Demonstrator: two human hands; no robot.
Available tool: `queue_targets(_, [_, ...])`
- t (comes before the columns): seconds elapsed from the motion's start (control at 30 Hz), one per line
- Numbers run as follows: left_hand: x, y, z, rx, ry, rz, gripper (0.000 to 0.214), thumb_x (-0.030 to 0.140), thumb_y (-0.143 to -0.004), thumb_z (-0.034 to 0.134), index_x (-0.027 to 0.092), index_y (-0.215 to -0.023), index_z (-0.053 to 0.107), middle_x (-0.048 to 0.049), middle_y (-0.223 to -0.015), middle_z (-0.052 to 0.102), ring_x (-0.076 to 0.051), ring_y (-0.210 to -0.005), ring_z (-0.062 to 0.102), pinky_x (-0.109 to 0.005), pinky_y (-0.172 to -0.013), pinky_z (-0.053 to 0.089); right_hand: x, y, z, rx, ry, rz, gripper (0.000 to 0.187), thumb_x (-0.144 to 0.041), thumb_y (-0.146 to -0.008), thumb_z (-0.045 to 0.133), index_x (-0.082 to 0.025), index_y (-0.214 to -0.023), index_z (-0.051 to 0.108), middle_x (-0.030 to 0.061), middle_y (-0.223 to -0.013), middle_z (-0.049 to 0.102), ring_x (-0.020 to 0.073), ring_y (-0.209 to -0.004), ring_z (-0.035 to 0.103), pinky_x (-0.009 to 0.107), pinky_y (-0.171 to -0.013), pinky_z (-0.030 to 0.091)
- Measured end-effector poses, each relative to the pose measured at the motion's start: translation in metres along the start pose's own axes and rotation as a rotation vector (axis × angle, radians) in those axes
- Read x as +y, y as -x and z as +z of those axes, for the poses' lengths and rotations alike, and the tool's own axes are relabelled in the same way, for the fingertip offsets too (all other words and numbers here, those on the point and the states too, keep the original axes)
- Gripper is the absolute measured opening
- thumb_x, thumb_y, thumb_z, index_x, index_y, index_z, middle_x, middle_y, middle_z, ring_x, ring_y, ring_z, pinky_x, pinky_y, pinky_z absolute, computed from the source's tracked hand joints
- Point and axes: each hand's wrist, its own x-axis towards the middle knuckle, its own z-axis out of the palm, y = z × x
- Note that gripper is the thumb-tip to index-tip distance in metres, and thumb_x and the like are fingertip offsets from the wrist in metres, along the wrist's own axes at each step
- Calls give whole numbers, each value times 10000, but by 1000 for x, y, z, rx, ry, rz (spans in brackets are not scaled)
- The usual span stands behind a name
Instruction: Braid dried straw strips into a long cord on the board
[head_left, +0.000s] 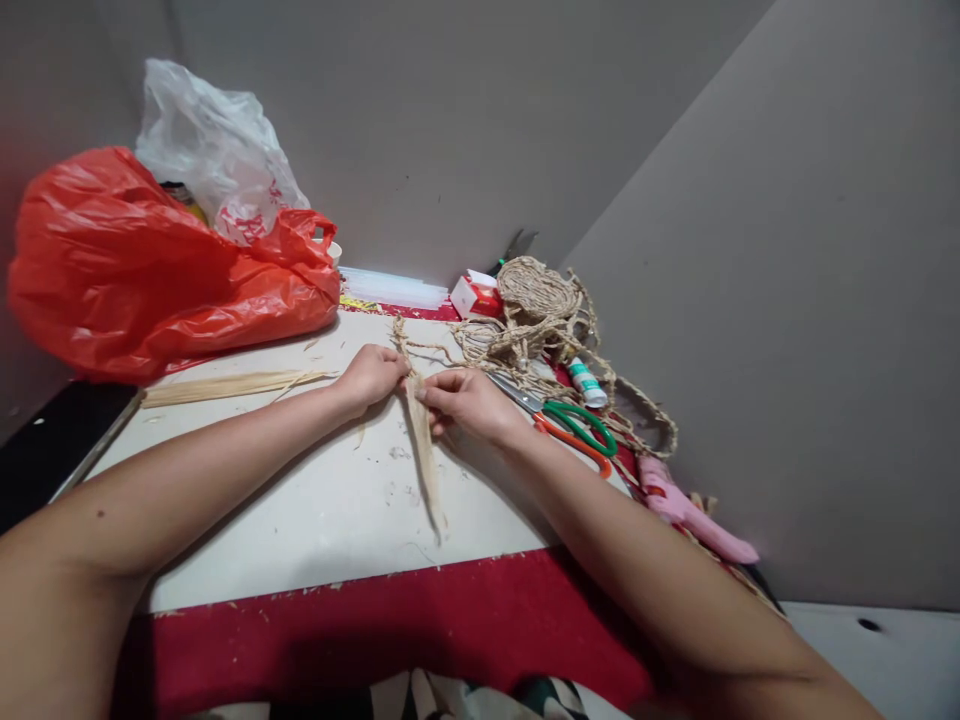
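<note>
A pale, dry plant-fibre strip [424,470] hangs down toward me over the white board, with a short twisted or braided end [400,332] beyond my fingers. My left hand [373,378] is closed in a pinch where the strip meets that twisted part. Just to the right and slightly nearer, my right hand [466,402] pinches the upper part of the flat strip between thumb and fingers. Some fingertips of both hands are hidden. More dry strips [225,386] lie left of my left hand. Scissors [555,410] with green and orange handles rest beside my right wrist.
Coiled braided rope [536,290] is heaped at the back right, near a glue bottle [587,383] and a red-white box [477,296]. A pink glue gun [694,515] lies at right. Glue sticks [394,287], a red bag [172,270] and a phone-like dark slab [67,440] sit farther left.
</note>
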Motion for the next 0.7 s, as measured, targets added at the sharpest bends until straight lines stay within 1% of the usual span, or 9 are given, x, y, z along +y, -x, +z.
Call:
queue_targets(0.07, [-3, 0, 3, 55, -10, 56, 226, 207, -711, 516, 154, -496, 471, 66, -371, 355, -50, -366, 263, -215, -422, 184, 3, -1, 7, 91, 12, -55, 232, -306, -626, 707, -148, -655, 540, -45, -486, 520, 71, -404, 502, 180, -394, 424])
queue_targets(0.13, [-6, -2, 4, 84, -25, 109, 222, 218, -708, 517, 147, -500, 488, 60, -398, 377, -58, -405, 299, -212, -444, 216, 6, -4, 14, 159, 21, -102, 222, -273, -630, 696, -163, -661, 506, -56, -470, 506, 75, -398, 498, 171, -369, 401])
queue_targets(0.23, [-9, -5, 5, 101, -65, 145, 209, 215, -705, 507, 137, -512, 521, 49, -438, 418, -68, -440, 342, -212, -465, 253, 9, -8, 21, 204, 48, -125, 200, -263, -657, 667, -173, -652, 488, -53, -429, 498, 72, -361, 461, 163, -335, 361])
queue_targets(0.33, [-12, -6, 5, 99, -98, 162, 218, 233, -721, 494, 135, -531, 536, 39, -454, 451, -78, -450, 376, -213, -466, 269, 8, -9, 25, 211, 23, -108, 191, -269, -673, 651, -175, -642, 487, -41, -416, 513, 71, -347, 454, 166, -334, 366])
queue_targets(0.5, [-16, -8, 6, 76, -119, 226, 251, 279, -757, 477, 140, -556, 533, 19, -486, 510, -93, -477, 439, -208, -478, 303, 1, -3, 26, 151, -69, -71, 190, -277, -667, 641, -170, -640, 486, -24, -433, 552, 82, -369, 504, 173, -366, 410])
queue_targets(0.7, [-18, -10, 7, 51, -114, 219, 244, 282, -762, 487, 139, -571, 533, 21, -501, 510, -93, -492, 445, -201, -489, 318, 5, -4, 28, 185, -39, -118, 140, -224, -671, 592, -179, -638, 463, -49, -412, 511, 79, -357, 479, 176, -370, 388])
